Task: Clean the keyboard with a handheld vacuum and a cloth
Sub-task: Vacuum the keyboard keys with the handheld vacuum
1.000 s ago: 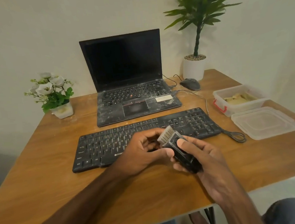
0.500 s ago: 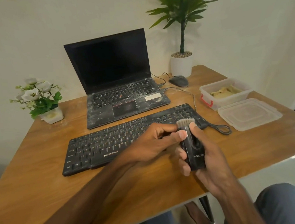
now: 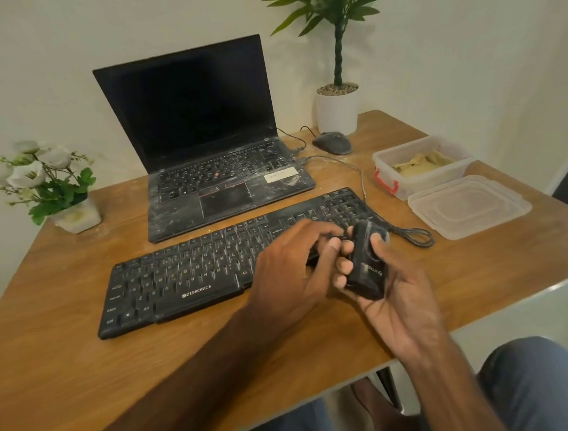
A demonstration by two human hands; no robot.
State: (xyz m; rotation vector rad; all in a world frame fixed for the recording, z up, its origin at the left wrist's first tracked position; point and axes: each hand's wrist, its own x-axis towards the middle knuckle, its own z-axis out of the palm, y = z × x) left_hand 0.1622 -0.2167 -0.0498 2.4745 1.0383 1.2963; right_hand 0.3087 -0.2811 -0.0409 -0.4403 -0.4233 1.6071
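Brown wooden table (image 3: 83, 370) carries a black full-size wired keyboard (image 3: 185, 275), lying flat across its middle, front edge toward the person. The small black handheld vacuum (image 3: 366, 266) is off the table, held over the keyboard's right end and tilted away from the person. The right hand (image 3: 396, 295) grips it: the thumb lies on the body's right side near the top, and the fingers (image 3: 343, 265) curl round from the left. The left hand (image 3: 290, 266) is over the keyboard's right half with its fingers bent toward the vacuum's upper end. Motion blur there hides whether they pinch it or merely touch it. Behind the keyboard stands an open black laptop (image 3: 206, 126), screen dark, deck marked with pale dust. A dark computer mouse (image 3: 332, 143) sits to its right at the back, just in front of a white-potted tall green plant (image 3: 337, 107). A black coiled cable (image 3: 411, 235) lies on the table beside the keyboard's right end. To the right, a clear plastic box with a red clasp (image 3: 410, 187) holds a crumpled yellowish cloth (image 3: 422, 163). Its clear plastic lid (image 3: 469, 206) lies flat just in front of it. At the back left is a small pot of white flowers (image 3: 46, 181).
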